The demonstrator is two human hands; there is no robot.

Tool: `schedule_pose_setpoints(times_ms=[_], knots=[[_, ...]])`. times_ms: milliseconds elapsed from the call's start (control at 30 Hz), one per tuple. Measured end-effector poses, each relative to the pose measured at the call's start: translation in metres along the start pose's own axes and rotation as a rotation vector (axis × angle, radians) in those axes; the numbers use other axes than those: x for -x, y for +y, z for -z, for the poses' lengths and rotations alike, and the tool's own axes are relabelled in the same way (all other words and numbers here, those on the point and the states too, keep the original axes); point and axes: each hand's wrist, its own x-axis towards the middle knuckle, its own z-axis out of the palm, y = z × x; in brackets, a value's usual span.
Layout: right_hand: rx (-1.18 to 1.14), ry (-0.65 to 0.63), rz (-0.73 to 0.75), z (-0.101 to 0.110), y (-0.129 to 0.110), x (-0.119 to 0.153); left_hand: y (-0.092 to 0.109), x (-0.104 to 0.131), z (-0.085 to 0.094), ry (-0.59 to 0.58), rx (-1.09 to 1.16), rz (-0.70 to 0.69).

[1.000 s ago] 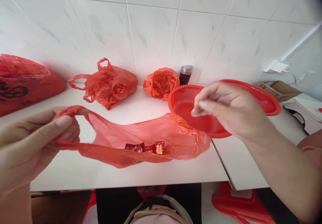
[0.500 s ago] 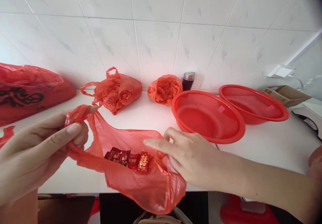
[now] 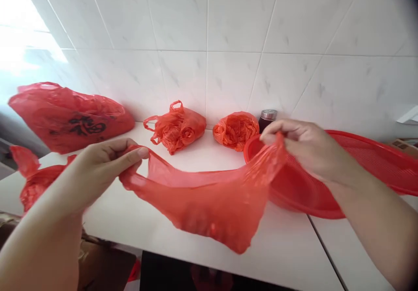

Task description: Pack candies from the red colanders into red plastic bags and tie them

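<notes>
A thin red plastic bag (image 3: 215,208) hangs stretched between my two hands, above the white counter. My left hand (image 3: 114,164) is closed around one of its handles, thumb on top. On the other side, my right hand (image 3: 294,145) pinches the gathered second handle and holds it higher, before the front red basket. A darker lump shows faintly through the low part of the bag; the small wrapped sweets seen earlier are hidden by the plastic.
On the counter (image 3: 202,247) stand a big red bag with black lettering (image 3: 85,121), two crumpled red bags (image 3: 178,127) (image 3: 237,130), a dark flask (image 3: 268,116) and red perforated baskets (image 3: 300,186). A smaller red bag (image 3: 41,182) sits at the left, with a brown box (image 3: 101,256) below.
My right hand has gone from pointing over the open bag to gripping its right handle, raised. The bag is lifted and its mouth pulled taut. The view has turned left.
</notes>
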Motion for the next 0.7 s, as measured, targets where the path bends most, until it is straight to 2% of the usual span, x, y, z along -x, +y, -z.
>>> schedule_pose_setpoints(times_ms=[67, 233, 367, 433, 567, 700], knots=[[-0.017, 0.036, -0.028, 0.009, 0.001, -0.002, 0.005, -0.001, -0.001, -0.069, 0.029, -0.005], [0.073, -0.135, -0.126, 0.025, -0.002, -0.004, 0.018, -0.005, -0.013, -0.241, 0.364, -0.052], [0.032, -0.144, -0.147, 0.026, 0.0, -0.014, 0.025, -0.012, -0.027, -0.435, 0.712, -0.106], [-0.006, -0.149, -0.123, 0.024, -0.001, -0.021, 0.027, -0.017, -0.035, -0.542, 0.783, -0.123], [-0.08, -0.23, -0.044, 0.004, -0.015, -0.039, 0.034, -0.026, -0.053, -0.713, 0.656, -0.07], [-0.116, -0.464, 0.077, -0.043, -0.043, -0.056, 0.048, -0.031, -0.076, -0.914, 0.417, -0.026]])
